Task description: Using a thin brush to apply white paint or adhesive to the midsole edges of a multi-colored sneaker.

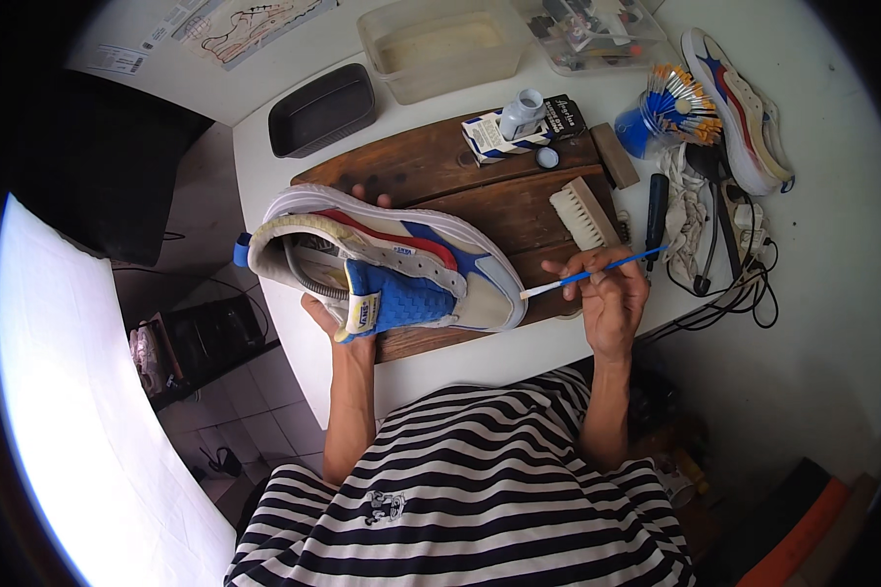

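My left hand [337, 333] grips a multicoloured sneaker [411, 269] with white, red and blue panels, a blue tongue and no laces; fingertips show behind its sole, which is tilted away from me. My right hand [605, 298] holds a thin blue paintbrush [632, 256] in closed fingers, its pale bristles at the toe's edge. Beyond them, on a dark wooden board [401, 166], are an open small paint bottle [521, 117] on a box, its loose cap [546, 157] and a wooden scrub brush [579, 213].
At the back of the white table are a black tray [321, 110], clear plastic bins [440, 54] and a cup of brushes [636, 127]. A second sneaker [734, 112], a cloth, tools and cables crowd the right. A bright white panel [88, 411] stands left.
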### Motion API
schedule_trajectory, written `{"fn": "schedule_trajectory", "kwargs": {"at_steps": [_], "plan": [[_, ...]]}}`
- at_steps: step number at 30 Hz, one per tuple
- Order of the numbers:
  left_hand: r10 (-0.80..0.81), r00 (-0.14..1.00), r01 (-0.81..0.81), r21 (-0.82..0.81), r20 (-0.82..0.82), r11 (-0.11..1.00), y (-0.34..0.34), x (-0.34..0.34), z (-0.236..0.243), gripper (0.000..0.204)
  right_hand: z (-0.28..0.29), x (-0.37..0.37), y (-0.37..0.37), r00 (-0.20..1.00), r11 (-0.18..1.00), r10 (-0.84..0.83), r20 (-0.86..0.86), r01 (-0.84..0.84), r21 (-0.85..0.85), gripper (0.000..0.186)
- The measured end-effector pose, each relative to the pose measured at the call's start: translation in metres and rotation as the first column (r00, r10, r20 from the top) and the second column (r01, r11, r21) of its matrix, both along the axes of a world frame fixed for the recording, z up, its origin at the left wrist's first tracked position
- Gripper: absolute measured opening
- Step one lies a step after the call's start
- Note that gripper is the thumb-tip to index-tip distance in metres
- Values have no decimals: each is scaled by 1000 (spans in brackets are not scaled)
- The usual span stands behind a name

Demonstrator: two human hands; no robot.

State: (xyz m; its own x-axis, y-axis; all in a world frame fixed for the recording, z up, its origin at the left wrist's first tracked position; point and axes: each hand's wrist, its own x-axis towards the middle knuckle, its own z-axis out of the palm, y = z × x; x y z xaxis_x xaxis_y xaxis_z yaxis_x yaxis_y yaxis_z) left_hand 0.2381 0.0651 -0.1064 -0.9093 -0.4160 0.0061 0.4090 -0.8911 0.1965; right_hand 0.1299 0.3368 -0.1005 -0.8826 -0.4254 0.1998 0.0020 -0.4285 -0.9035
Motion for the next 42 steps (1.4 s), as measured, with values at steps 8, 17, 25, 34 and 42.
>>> {"fn": "schedule_trajectory", "kwargs": {"at_steps": [8,17,25,34,42], "plan": [[192,964,-213,100,185,972,-4,16,-7,94,78,-48,-3,939,953,-166,-301,232,196,16],[215,930,-268,151,297,952,-1,17,-8,103,146,-119,-75,608,664,69,-791,564,491,13],[198,957,-220,83,211,972,-3,10,-4,107,121,-135,-94,683,637,280,-674,393,663,13],[183,961,-206,95,206,974,-5,11,-3,106,126,-135,-93,696,656,221,-683,412,632,15],[192,958,-211,70,211,975,-4,7,1,109,129,-133,-88,628,665,161,-761,501,554,16]]}}
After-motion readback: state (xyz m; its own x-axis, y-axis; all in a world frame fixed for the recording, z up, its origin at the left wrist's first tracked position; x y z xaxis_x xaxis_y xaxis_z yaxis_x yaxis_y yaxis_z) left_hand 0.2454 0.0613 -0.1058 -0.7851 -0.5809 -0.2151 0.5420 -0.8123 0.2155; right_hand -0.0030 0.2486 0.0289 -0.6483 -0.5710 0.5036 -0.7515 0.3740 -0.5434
